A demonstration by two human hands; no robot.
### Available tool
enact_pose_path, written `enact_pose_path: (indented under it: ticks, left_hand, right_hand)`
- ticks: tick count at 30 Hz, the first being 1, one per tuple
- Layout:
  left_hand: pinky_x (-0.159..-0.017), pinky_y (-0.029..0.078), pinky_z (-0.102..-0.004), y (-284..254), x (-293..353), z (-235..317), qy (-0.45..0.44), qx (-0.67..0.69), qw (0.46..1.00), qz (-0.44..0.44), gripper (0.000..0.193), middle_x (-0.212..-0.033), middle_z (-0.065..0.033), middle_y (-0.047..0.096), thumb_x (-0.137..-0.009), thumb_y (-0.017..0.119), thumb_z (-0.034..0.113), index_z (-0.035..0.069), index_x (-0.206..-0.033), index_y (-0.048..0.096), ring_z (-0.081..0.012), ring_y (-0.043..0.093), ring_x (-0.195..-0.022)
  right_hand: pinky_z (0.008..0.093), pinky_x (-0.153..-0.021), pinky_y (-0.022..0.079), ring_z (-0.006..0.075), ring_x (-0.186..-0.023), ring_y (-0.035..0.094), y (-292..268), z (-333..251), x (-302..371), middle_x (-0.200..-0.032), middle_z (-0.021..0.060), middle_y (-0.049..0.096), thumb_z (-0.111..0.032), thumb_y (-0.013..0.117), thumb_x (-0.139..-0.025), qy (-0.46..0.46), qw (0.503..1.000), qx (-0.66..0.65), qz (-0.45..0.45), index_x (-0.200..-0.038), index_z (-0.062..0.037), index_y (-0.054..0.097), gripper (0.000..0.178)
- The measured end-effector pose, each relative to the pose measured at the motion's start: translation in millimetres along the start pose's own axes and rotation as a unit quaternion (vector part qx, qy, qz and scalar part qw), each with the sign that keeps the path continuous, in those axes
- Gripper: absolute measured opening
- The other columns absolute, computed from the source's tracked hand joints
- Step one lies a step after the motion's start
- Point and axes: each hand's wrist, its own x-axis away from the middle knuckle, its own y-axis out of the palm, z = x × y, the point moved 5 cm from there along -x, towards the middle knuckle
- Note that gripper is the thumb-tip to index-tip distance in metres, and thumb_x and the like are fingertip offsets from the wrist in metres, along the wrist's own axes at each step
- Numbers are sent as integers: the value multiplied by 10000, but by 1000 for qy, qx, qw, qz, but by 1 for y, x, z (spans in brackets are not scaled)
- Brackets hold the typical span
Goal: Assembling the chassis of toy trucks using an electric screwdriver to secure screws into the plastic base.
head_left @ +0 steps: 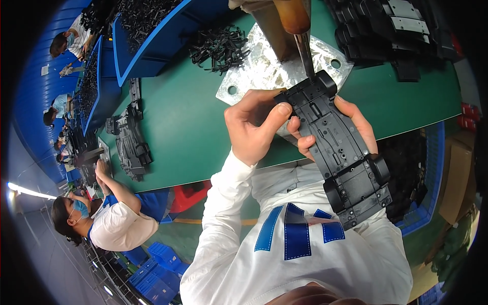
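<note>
Both hands clamping the black toy-car chassis (338, 152): left hand (254, 127) pinching its front end, right hand (356, 127) cradling underneath, steadying it under the fixed screwdriver bit (306, 58) above the desk (183, 122).

The screwdriver (297, 30) handle is cut off by the top edge.

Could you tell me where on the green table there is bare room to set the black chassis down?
The widest bare patch of the table lies between the black frames at left and the metal plate. A second strip runs right of the plate, below the stacked parts. The far edge is crowded: bins and loose clips.
</note>
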Motion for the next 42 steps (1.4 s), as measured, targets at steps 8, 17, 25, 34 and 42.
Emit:
enact_pose_path:
  ticks: [8,17,25,34,42]
  left_hand:
    - [-803,531,-299,1,1,-1,-11,6,1000,-5,236,-934,-110,699,-862,773,81,-72,-1033,715,-169,686,-862]
    - [-801,527,-303,0,1,-2,-10,-10,1000,-3,248,-934,-124,698,-849,783,85,-69,-1033,720,-176,684,-862]
    - [-766,531,-283,1,4,-2,-20,16,1000,-5,256,-890,-115,713,-856,773,79,-78,-1050,713,-151,674,-804]
    - [-532,416,-204,5,-4,-6,-15,-155,987,-42,369,-838,-49,719,-817,832,175,-45,-1094,727,-31,507,-585]
    - [-536,405,-160,14,-6,-3,-63,-35,996,-60,389,-972,-68,718,-850,810,102,-81,-1167,680,11,491,-620]
  right_hand:
    - [390,-789,512,339,-1115,566,0,0,3,-1326,256,530,-336,506,-1028,-22,999,20,22,-1449,42,419,572]
    - [387,-798,510,332,-1123,556,-2,0,3,-1330,255,526,-336,498,-1031,-17,1000,11,23,-1454,47,411,577]
    - [355,-747,596,296,-804,692,4,4,3,-1111,238,687,-395,469,-1038,-37,996,61,46,-1303,39,571,518]
    - [364,-727,489,310,-1111,557,-18,-12,5,-1309,227,551,-349,519,-1031,-23,997,-55,51,-1386,21,492,514]
    - [373,-731,502,330,-1098,574,-14,-23,10,-1256,250,574,-350,502,-1046,-54,998,10,28,-1389,35,486,516]
